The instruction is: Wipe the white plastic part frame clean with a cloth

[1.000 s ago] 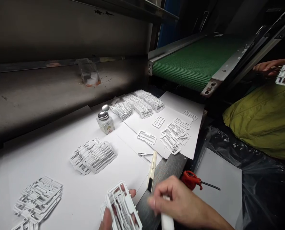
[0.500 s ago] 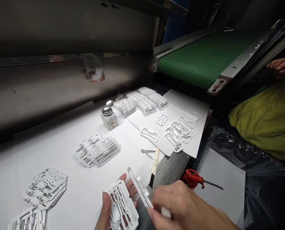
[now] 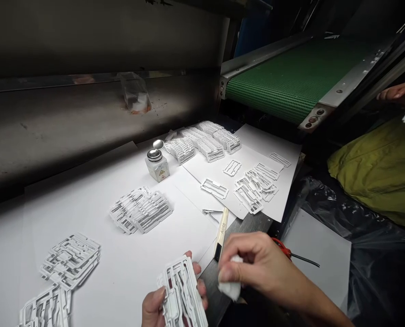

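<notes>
Right hand (image 3: 253, 263) closing around a small white wad (image 3: 230, 288), you are now pinching it between thumb and fingers just beside the white plastic frame (image 3: 181, 295) that your left hand (image 3: 161, 306) is gripping upright at the near edge of the paper-covered bench (image 3: 86, 218). Half a second ago that right hand was lifting a narrow white strip off the frame; the strip is no longer showing, and the wad is taking its place at your fingertips, suggesting you are moving from pulling a piece away to wiping the part. The frame itself is sitting a little lower and nearer to you than before.

Beyond your hands, stacks of similar white frames (image 3: 141, 211) are lying on the paper, with a small metal-capped dispenser bottle (image 3: 157, 165) standing behind them. Its label is carrying a yellow warning triangle; the wording beneath is too small to read. A utility knife (image 3: 221, 234) is lying next to tweezers (image 3: 212, 213), printed lettering running along its body, too blurred to make out. At the far right, another person's hand (image 3: 396, 93) is working beside the green conveyor belt (image 3: 291, 86).
</notes>
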Available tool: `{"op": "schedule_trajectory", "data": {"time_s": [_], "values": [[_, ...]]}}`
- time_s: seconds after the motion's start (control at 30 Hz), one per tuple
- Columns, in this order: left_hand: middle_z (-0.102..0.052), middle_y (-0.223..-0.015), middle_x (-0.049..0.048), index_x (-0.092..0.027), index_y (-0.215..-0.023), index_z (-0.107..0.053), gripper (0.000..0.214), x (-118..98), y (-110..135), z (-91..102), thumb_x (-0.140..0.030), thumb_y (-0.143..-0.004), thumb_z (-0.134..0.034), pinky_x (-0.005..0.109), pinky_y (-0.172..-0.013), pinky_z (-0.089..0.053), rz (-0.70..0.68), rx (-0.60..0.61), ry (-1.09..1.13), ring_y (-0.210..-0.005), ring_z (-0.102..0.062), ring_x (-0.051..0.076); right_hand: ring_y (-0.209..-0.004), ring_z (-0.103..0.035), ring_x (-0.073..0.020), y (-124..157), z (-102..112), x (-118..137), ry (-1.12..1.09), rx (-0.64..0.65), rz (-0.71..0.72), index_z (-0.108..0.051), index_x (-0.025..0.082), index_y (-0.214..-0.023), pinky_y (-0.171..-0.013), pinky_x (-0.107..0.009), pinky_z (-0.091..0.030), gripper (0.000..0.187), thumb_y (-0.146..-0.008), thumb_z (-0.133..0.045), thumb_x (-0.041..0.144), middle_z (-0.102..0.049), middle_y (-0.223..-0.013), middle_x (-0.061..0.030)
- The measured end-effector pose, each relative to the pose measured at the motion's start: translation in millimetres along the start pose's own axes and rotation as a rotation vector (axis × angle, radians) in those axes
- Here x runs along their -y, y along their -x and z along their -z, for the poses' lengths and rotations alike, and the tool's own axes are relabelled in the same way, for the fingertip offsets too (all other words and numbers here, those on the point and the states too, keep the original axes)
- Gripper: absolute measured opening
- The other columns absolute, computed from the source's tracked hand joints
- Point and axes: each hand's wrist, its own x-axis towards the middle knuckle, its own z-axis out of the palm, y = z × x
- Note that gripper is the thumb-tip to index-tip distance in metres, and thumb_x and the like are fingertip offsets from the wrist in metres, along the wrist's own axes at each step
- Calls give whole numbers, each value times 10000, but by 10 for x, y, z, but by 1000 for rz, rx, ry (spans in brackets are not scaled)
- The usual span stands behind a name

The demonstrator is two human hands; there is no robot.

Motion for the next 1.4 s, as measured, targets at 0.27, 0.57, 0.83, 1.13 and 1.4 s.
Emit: {"op": "schedule_trajectory", "data": {"time_s": [0.27,0.57,0.83,1.13,1.4], "values": [[-583,-1158,127,-196,-1209,-515,369,7,-22,7,-202,-873,-363,374,-861,-447,15,64,-132,-1005,-568,238,-694,-560,-118,-146,-27,-76,-80,-103,-85,-631,165,-978,-621,-228,-463,251,-753,-665,270,-612,-790,-14],[-603,-1089,201,-60,-1167,-544,399,74,4,51,-226,-893,-306,354,-874,-437,44,37,7,-941,-599,238,-656,-567,-90,-270,-254,-15,224,-104,129,-649,175,-962,-636,-201,-463,187,-780,-630,211,-618,-827,-1],[-638,-1082,66,-139,-1117,-604,346,74,20,31,-217,-879,-365,366,-913,-417,16,-9,98,-1027,-553,262,-785,-576,-127,-343,-296,-34,511,45,396,-654,86,-935,-725,-200,-443,171,-783,-603,147,-641,-857,-64],[-656,-1023,122,-95,-1046,-639,327,38,-10,-81,-196,-852,-396,366,-911,-413,-11,-119,65,-1009,-565,269,-813,-566,-120,-177,-183,-63,550,-10,331,-641,104,-939,-745,-189,-431,163,-789,-586,138,-631,-879,-57],[-579,-1132,169,-111,-1171,-542,373,27,-23,-66,-216,-843,-399,403,-937,-374,-77,-181,137,-1034,-550,242,-831,-577,-127,137,-193,-85,557,179,273,-629,117,-965,-800,-187,-419,182,-796,-574,155,-634,-865,-49]]}}
